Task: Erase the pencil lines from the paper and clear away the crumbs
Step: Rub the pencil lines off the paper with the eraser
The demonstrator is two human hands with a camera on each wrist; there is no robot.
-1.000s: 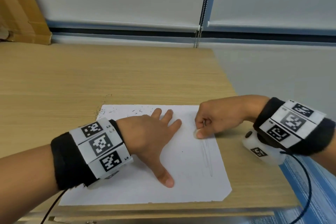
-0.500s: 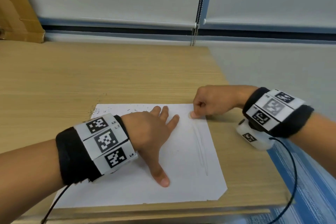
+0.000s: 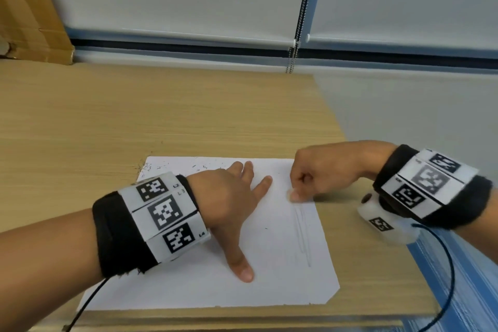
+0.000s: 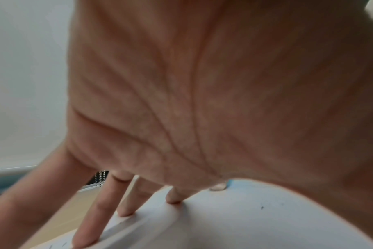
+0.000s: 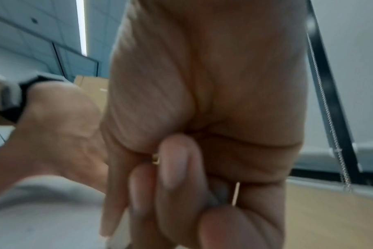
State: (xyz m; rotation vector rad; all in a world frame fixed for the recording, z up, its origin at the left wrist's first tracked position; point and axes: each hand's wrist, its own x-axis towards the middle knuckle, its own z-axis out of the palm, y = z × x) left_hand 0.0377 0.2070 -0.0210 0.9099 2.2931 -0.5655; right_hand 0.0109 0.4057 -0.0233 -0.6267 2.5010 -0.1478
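A white sheet of paper (image 3: pixel 269 264) lies on the wooden table (image 3: pixel 134 116) near its front right corner. Faint pencil lines (image 3: pixel 303 234) run down the sheet's right side. Dark eraser crumbs (image 3: pixel 151 167) are scattered along its far left edge. My left hand (image 3: pixel 237 197) presses flat on the paper, fingers spread; the left wrist view shows the palm (image 4: pixel 202 101) and fingertips on the sheet (image 4: pixel 245 227). My right hand (image 3: pixel 318 175) is curled in a fist at the top of the lines, pinching a small greyish eraser (image 5: pixel 220 192), mostly hidden by the fingers.
A cardboard box (image 3: pixel 27 21) stands at the back left of the table. Roller blinds with a bead chain (image 3: pixel 296 35) hang behind. The table's right edge (image 3: pixel 350 143) runs close beside my right wrist, with blue floor (image 3: pixel 471 291) below it.
My right hand rubbed away towards the paper's far edge, then came back towards me to the top of the pencil lines. The left hand stayed pressed on the sheet.
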